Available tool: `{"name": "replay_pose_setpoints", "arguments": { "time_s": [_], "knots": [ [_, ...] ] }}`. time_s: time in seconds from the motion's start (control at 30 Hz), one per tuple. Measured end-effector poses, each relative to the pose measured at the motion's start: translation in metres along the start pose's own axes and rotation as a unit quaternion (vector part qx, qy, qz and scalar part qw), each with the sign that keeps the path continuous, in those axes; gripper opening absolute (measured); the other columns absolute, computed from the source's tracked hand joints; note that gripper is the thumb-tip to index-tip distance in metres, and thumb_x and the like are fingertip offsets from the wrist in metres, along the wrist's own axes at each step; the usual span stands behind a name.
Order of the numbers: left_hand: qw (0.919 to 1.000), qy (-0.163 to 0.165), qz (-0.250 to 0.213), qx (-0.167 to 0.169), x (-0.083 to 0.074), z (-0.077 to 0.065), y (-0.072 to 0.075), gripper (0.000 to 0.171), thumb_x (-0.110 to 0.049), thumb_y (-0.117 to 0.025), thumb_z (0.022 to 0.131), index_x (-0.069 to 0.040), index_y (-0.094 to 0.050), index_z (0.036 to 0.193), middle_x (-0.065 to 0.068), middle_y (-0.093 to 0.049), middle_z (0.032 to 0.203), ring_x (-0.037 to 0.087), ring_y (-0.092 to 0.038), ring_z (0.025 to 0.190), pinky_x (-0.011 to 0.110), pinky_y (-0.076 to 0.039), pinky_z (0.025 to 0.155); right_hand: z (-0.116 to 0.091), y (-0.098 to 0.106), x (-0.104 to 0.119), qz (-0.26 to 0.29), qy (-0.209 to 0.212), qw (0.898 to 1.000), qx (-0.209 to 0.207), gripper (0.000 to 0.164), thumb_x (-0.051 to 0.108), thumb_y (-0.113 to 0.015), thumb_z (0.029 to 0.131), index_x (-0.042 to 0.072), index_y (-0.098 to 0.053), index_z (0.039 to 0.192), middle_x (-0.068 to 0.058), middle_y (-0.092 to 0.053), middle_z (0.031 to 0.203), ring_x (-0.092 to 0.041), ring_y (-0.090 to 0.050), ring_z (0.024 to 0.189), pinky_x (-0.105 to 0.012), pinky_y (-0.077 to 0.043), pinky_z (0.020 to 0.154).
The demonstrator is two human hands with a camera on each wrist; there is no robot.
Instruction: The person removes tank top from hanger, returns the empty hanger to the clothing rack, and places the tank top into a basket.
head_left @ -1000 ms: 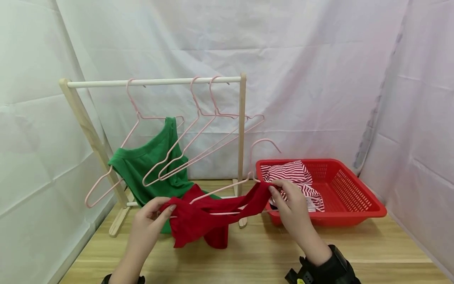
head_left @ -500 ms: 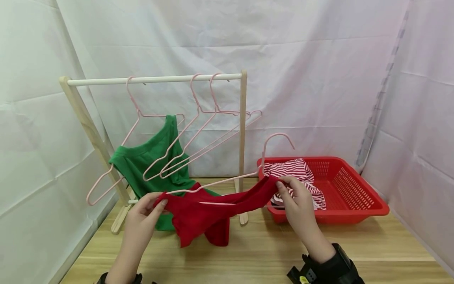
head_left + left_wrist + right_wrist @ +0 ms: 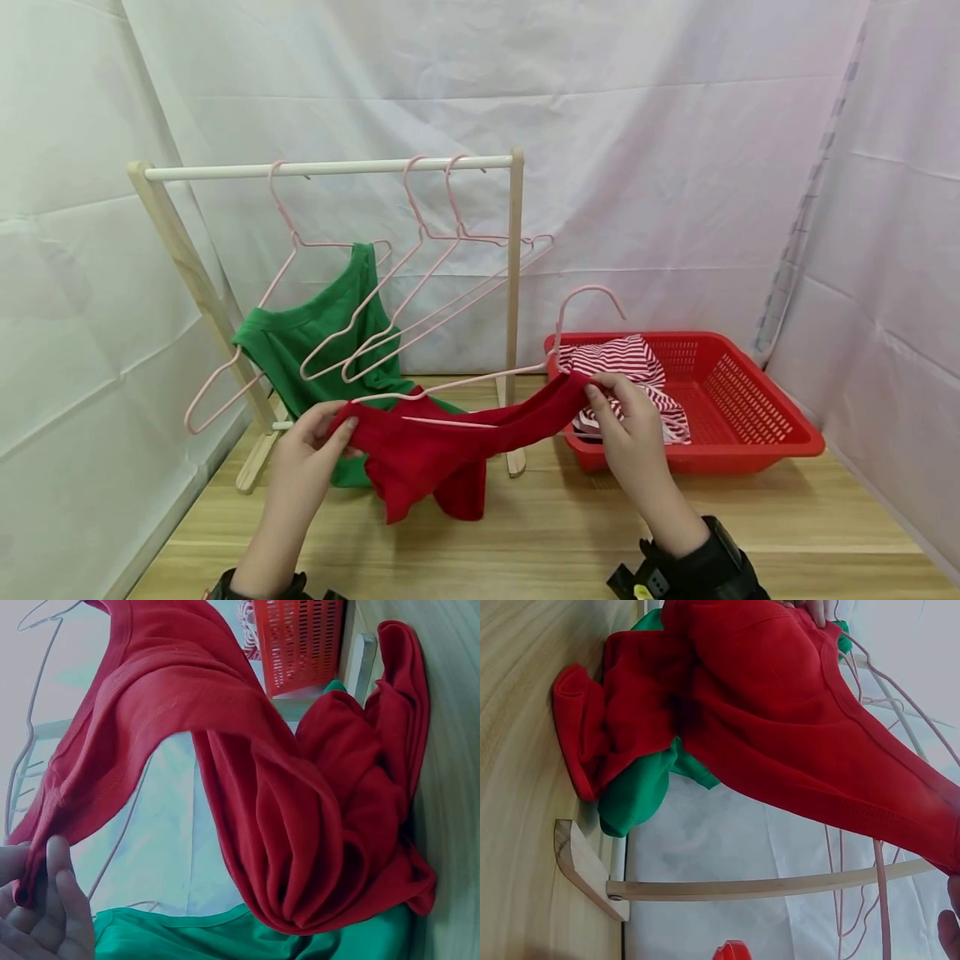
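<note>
A red sleeveless top (image 3: 420, 458) is stretched between my two hands above the table, its lower part hanging down. My left hand (image 3: 311, 450) pinches its upper left edge between thumb and fingers. At the other end, my right hand (image 3: 628, 429) pinches the upper right corner. A pink hanger (image 3: 557, 333) lies tilted along the top's opening, hook up and to the right. Part of its bottom bar shows across the red cloth, and its right end is partly hidden by cloth and hand. In the left wrist view the left fingers (image 3: 64, 874) grip a narrow edge of the top.
Behind stands a wooden rack with a white rail (image 3: 337, 169). A green tank top (image 3: 315, 346) hangs there on a pink hanger, beside two bare pink hangers. To the right, a red plastic basket (image 3: 750, 446) holds red-and-white striped cloth (image 3: 618, 358).
My hands have moved apart, stretching the red top wider. Its hanger has shifted right, its hook now in front of the basket's left end. During the last half second little has moved.
</note>
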State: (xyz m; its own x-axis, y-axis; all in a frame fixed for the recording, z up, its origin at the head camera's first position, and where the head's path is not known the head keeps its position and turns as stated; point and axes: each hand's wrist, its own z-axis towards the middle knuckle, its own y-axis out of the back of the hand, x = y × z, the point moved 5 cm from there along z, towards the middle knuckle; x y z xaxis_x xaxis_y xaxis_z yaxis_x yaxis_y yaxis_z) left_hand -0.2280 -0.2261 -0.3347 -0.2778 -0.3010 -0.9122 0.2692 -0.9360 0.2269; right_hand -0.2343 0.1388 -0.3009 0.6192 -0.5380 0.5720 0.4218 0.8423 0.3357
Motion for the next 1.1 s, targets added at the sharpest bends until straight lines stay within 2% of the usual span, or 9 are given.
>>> {"name": "replay_pose_setpoints", "arguments": {
  "time_s": [0.13, 0.2, 0.37, 0.47, 0.6, 0.77, 0.9, 1.03, 1.1],
  "knots": [
    [0.9984, 0.038, 0.039, 0.014, 0.009, 0.001, -0.003, 0.024, -0.018, -0.060, 0.087, -0.009, -0.058, 0.109, 0.013, -0.063, 0.083, 0.019, -0.061, 0.057, 0.028, -0.051, 0.057, 0.000, 0.001, 0.007, 0.004, -0.003, 1.000, 0.001, 0.008, 0.001, -0.055, 0.087, 0.002, -0.060, 0.094, -0.004, -0.061, 0.083, -0.009, -0.053, 0.077, -0.017, -0.044, 0.063],
    [0.9971, 0.060, 0.043, 0.019, 0.014, 0.002, -0.005, 0.024, -0.018, -0.059, 0.087, -0.009, -0.057, 0.109, 0.013, -0.063, 0.082, 0.019, -0.061, 0.057, 0.028, -0.051, 0.058, 0.001, 0.002, 0.015, 0.007, -0.003, 1.000, 0.000, 0.008, -0.001, -0.054, 0.087, -0.001, -0.059, 0.093, -0.007, -0.061, 0.082, -0.011, -0.054, 0.075, -0.017, -0.044, 0.062],
    [0.9947, 0.084, 0.033, 0.049, 0.020, 0.003, -0.011, 0.024, -0.011, -0.058, 0.088, -0.007, -0.055, 0.111, 0.017, -0.062, 0.098, 0.021, -0.063, 0.069, 0.030, -0.052, 0.063, 0.003, 0.003, 0.032, 0.006, -0.004, 1.000, 0.002, 0.006, -0.003, -0.054, 0.087, -0.004, -0.058, 0.091, -0.010, -0.060, 0.079, -0.011, -0.053, 0.072, -0.015, -0.043, 0.060],
    [0.9930, 0.079, 0.048, 0.073, 0.020, 0.002, -0.015, 0.026, -0.014, -0.059, 0.087, -0.010, -0.055, 0.113, 0.014, -0.060, 0.106, 0.019, -0.062, 0.080, 0.031, -0.052, 0.066, 0.003, 0.002, 0.032, 0.002, -0.001, 1.000, 0.001, 0.006, -0.004, -0.055, 0.086, -0.004, -0.059, 0.090, -0.009, -0.059, 0.078, -0.009, -0.052, 0.072, -0.015, -0.043, 0.059],
    [0.9926, 0.066, 0.054, 0.087, 0.018, 0.002, -0.016, 0.029, -0.020, -0.060, 0.087, -0.015, -0.055, 0.116, 0.011, -0.062, 0.104, 0.021, -0.062, 0.084, 0.033, -0.051, 0.065, 0.001, -0.003, 0.021, 0.014, 0.005, 1.000, 0.006, 0.007, -0.003, -0.055, 0.086, -0.002, -0.060, 0.091, -0.008, -0.059, 0.079, -0.009, -0.051, 0.072, -0.015, -0.046, 0.057],
    [0.9942, 0.054, 0.024, 0.090, 0.012, 0.001, -0.013, 0.031, -0.021, -0.059, 0.088, -0.013, -0.051, 0.117, 0.012, -0.062, 0.102, 0.023, -0.063, 0.082, 0.031, -0.051, 0.067, -0.002, -0.011, -0.003, 0.005, 0.005, 1.000, 0.016, 0.007, 0.004, -0.058, 0.086, 0.006, -0.062, 0.092, 0.000, -0.059, 0.079, -0.009, -0.050, 0.074, -0.017, -0.045, 0.059],
    [0.9935, 0.047, 0.015, 0.103, 0.007, -0.001, -0.014, 0.034, -0.028, -0.060, 0.086, -0.012, -0.054, 0.115, 0.011, -0.061, 0.100, 0.020, -0.064, 0.080, 0.031, -0.051, 0.069, -0.004, -0.014, -0.007, -0.010, 0.018, 1.000, 0.017, 0.006, 0.009, -0.058, 0.087, 0.009, -0.062, 0.091, 0.005, -0.059, 0.079, -0.010, -0.049, 0.075, -0.023, -0.041, 0.064],
    [0.9929, 0.032, 0.033, 0.110, 0.003, -0.003, -0.017, 0.030, -0.031, -0.062, 0.084, -0.015, -0.058, 0.110, 0.006, -0.061, 0.102, 0.019, -0.063, 0.076, 0.032, -0.051, 0.068, -0.004, -0.019, -0.006, -0.015, 0.026, 0.999, 0.025, 0.007, 0.011, -0.059, 0.087, 0.011, -0.063, 0.093, 0.005, -0.060, 0.082, -0.011, -0.050, 0.078, -0.030, -0.038, 0.069],
    [0.9914, 0.014, 0.069, 0.111, 0.002, -0.005, -0.018, 0.028, -0.034, -0.061, 0.084, -0.019, -0.059, 0.107, 0.002, -0.062, 0.100, 0.018, -0.061, 0.073, 0.030, -0.050, 0.064, -0.004, -0.023, -0.006, -0.018, 0.026, 0.999, 0.032, 0.009, 0.012, -0.059, 0.087, 0.011, -0.063, 0.095, 0.005, -0.061, 0.085, -0.010, -0.050, 0.080, -0.032, -0.037, 0.071]
  ]
}}
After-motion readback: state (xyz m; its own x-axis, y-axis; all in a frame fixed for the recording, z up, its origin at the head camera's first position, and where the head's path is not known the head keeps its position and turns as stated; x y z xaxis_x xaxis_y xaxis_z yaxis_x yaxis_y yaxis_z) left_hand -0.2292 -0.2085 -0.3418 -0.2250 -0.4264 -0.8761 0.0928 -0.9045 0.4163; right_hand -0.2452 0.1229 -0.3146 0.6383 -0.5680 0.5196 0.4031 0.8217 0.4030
